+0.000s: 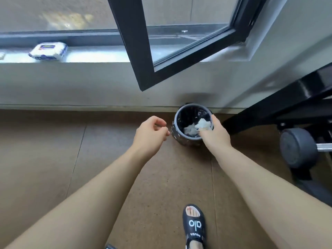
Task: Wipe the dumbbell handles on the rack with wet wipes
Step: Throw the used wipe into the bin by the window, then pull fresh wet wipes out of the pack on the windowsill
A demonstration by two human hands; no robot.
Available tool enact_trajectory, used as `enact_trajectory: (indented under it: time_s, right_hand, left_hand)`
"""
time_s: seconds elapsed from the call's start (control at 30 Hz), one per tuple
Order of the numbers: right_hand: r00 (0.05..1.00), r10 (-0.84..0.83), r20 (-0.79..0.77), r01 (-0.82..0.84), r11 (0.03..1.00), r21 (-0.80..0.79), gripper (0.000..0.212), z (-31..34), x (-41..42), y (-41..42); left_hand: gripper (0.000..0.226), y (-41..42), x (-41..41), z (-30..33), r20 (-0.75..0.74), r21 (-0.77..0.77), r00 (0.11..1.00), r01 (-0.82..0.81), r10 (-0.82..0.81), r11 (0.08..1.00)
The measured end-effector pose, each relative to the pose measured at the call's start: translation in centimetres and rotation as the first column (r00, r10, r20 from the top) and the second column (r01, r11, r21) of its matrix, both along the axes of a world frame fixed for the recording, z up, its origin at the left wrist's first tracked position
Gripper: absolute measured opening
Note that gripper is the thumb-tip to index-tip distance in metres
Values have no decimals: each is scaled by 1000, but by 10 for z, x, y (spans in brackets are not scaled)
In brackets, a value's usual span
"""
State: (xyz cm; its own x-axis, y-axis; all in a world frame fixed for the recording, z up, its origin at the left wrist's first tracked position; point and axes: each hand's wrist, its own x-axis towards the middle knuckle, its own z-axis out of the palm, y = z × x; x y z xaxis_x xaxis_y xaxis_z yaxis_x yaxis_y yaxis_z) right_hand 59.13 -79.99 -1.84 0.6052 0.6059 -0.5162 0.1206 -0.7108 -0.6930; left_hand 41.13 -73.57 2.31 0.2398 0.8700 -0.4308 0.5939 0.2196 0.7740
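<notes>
A brown floor (53, 159) runs up to a pale wall under a window; the landmark here is the small dark bin (186, 139) standing on the floor against that wall. Above the bin hangs the black-framed window sash (143, 69), swung inward. To the right of the bin stands the black dumbbell rack (287, 99), and below the rack's frame a grey dumbbell (298, 148) shows one round head and the start of its bright metal handle. Far left of the bin and higher, a pack of wet wipes (48, 51) lies on the windowsill. Nearer the camera than the bin, a foot in a black slide sandal (195, 225) rests on the floor. The right hand (215, 133) is over the bin's right rim, pinching a crumpled used wipe (203, 124) above the opening; more white wipes lie inside. The left hand (150, 132) hovers just left of the bin, fingers loosely curled, holding nothing.
</notes>
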Motion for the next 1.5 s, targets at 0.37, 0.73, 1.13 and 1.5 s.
enact_trajectory:
  time_s: [0.37, 0.73, 1.13, 1.5]
  right_hand:
    - [853, 513, -92, -521, 843, -136, 35, -32, -126, 152]
    - [888, 460, 7, -457, 879, 136, 22, 3, -337, 412]
    - [764, 597, 244, -636, 760, 133, 40, -8, -383, 589]
    - [556, 760, 336, -795, 604, -53, 60, -40, -400, 698]
  left_hand:
    - [14, 160, -101, -43, 11, -87, 972, -231, 233, 969]
    - [18, 377, -323, -33, -179, 46, 944, -272, 276, 961]
    - [55, 556, -367, -34, -394, 209, 916, 3, 81, 978]
    - [66, 694, -368, -78, -643, 187, 700, 538, -312, 822]
